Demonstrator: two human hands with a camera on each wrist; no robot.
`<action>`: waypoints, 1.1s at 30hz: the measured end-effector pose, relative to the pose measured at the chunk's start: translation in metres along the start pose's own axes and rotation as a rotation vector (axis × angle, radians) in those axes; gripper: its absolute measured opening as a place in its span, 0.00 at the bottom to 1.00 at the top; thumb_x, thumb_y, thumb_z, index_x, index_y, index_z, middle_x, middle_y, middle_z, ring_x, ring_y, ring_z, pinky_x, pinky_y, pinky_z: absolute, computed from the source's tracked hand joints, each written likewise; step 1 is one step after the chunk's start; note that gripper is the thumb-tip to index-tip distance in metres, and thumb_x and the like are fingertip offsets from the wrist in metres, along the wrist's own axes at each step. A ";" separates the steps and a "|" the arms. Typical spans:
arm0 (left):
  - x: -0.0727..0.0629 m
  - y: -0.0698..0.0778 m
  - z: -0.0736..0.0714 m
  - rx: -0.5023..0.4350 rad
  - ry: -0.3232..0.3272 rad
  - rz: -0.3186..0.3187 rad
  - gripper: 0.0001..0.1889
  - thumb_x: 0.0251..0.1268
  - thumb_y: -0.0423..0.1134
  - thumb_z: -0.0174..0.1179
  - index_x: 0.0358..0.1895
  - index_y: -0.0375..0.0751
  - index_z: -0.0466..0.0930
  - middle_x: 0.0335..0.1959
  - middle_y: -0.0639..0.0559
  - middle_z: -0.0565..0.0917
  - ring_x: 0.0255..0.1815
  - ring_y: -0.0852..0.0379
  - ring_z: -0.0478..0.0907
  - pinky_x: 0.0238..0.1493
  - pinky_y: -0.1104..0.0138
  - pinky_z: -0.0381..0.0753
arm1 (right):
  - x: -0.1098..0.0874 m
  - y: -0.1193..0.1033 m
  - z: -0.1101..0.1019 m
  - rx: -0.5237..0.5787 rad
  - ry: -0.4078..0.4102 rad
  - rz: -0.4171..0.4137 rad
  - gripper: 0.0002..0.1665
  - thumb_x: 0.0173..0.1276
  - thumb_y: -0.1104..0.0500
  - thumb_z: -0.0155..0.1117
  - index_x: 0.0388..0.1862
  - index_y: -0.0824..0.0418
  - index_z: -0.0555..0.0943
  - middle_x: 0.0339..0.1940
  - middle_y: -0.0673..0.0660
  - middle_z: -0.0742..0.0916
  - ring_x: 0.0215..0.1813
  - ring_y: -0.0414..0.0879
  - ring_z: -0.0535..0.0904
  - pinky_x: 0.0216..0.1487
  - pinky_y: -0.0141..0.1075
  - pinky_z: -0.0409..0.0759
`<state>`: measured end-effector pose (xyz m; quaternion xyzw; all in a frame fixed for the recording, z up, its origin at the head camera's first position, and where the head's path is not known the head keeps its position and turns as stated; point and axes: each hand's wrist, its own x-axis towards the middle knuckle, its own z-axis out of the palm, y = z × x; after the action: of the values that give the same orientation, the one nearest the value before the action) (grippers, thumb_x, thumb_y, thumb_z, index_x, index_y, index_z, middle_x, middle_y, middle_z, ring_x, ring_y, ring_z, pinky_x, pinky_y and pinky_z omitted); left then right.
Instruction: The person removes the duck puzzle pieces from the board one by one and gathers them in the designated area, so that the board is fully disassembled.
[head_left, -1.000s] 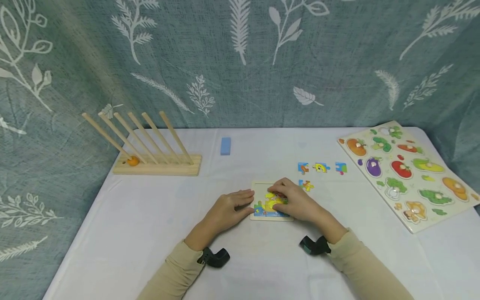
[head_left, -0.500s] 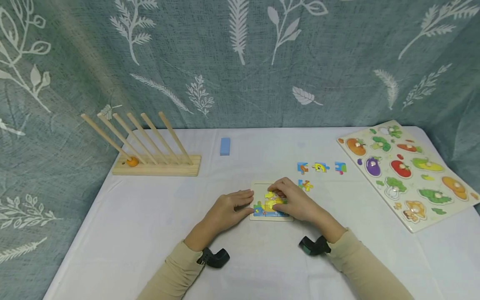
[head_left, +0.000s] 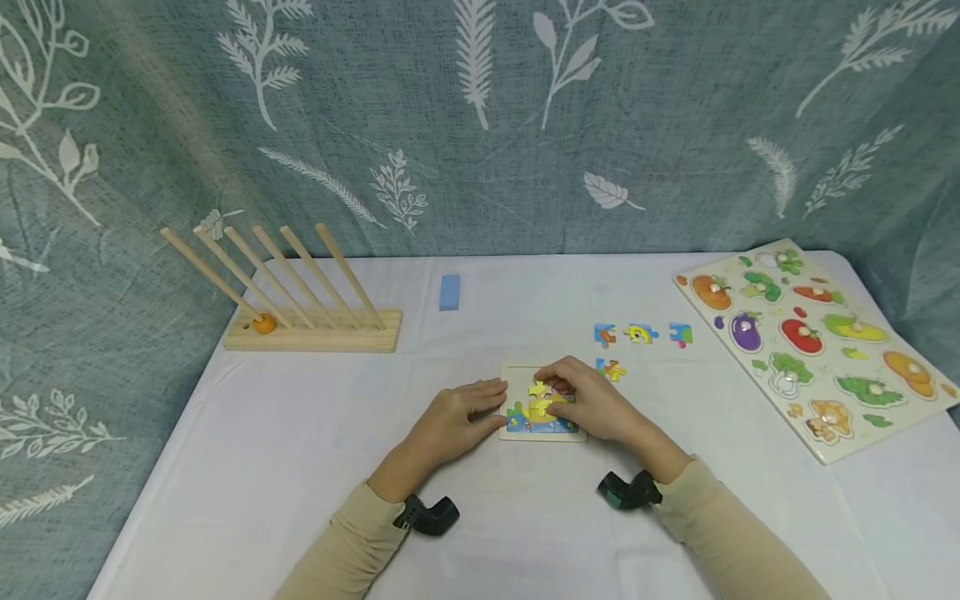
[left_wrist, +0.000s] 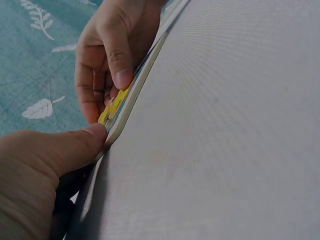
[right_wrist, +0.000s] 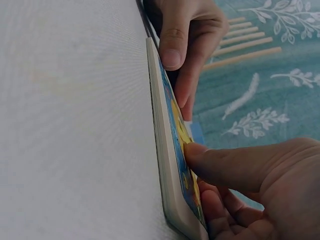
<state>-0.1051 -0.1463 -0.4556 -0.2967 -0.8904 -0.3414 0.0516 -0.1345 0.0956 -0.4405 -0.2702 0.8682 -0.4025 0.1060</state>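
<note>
A small jigsaw puzzle board [head_left: 542,437] with a pale wooden frame lies before me, its lower part filled with blue, green and yellow pieces. My left hand [head_left: 457,421] touches the frame's left edge with fingers and thumb fairly straight. Over the board's right side, my right hand [head_left: 592,404] pinches a yellow puzzle piece [head_left: 539,389] between thumb and fingers. In the left wrist view this yellow piece [left_wrist: 114,107] sits raised at the board, below the right thumb. The right wrist view has the right thumb [right_wrist: 196,154] pressing at the yellow part; the other fingertips are partly hidden.
Several loose puzzle pieces [head_left: 641,334] lie beyond the right hand. A vegetable peg board [head_left: 825,417] is at the right. Left stands a wooden rack [head_left: 315,337] with upright rods and one orange bead [head_left: 264,323]. A blue block [head_left: 449,292] lies toward the back.
The right hand's thumb and fingers shift slightly over the board, and more of the yellow piece shows between them. The left hand stays at the frame's edge.
</note>
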 end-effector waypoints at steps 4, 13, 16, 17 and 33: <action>0.000 0.000 0.000 -0.001 -0.002 -0.002 0.20 0.56 0.40 0.68 0.51 0.33 0.82 0.54 0.44 0.82 0.58 0.50 0.78 0.59 0.61 0.78 | 0.000 0.002 0.001 -0.019 0.007 -0.008 0.23 0.61 0.63 0.68 0.56 0.61 0.78 0.51 0.55 0.81 0.47 0.43 0.77 0.50 0.38 0.79; 0.000 0.001 0.000 -0.003 0.020 0.008 0.20 0.54 0.40 0.69 0.50 0.34 0.83 0.53 0.43 0.82 0.57 0.50 0.79 0.58 0.61 0.79 | -0.001 0.004 -0.001 -0.096 -0.008 -0.063 0.24 0.63 0.61 0.66 0.59 0.62 0.77 0.54 0.56 0.81 0.49 0.44 0.78 0.50 0.40 0.80; 0.000 0.001 0.000 -0.004 0.019 0.006 0.20 0.55 0.40 0.69 0.50 0.33 0.83 0.53 0.44 0.82 0.57 0.50 0.79 0.58 0.61 0.79 | -0.001 0.005 0.000 -0.120 -0.002 -0.084 0.24 0.63 0.61 0.66 0.59 0.63 0.77 0.54 0.56 0.81 0.47 0.43 0.77 0.49 0.39 0.80; 0.000 0.001 0.000 -0.005 0.017 0.003 0.20 0.55 0.40 0.69 0.50 0.34 0.82 0.53 0.44 0.82 0.57 0.50 0.79 0.59 0.61 0.78 | -0.001 0.005 0.000 -0.128 0.001 -0.092 0.24 0.63 0.61 0.66 0.59 0.63 0.77 0.54 0.56 0.81 0.47 0.43 0.77 0.48 0.39 0.80; 0.000 0.000 0.001 -0.012 -0.005 -0.028 0.20 0.56 0.41 0.68 0.51 0.34 0.82 0.54 0.45 0.82 0.58 0.52 0.78 0.59 0.61 0.78 | -0.003 0.004 0.001 -0.200 0.031 -0.110 0.22 0.63 0.59 0.67 0.56 0.63 0.80 0.52 0.56 0.82 0.49 0.46 0.80 0.50 0.40 0.82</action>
<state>-0.1050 -0.1455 -0.4563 -0.2852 -0.8925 -0.3467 0.0429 -0.1328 0.0991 -0.4441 -0.3205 0.8893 -0.3233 0.0429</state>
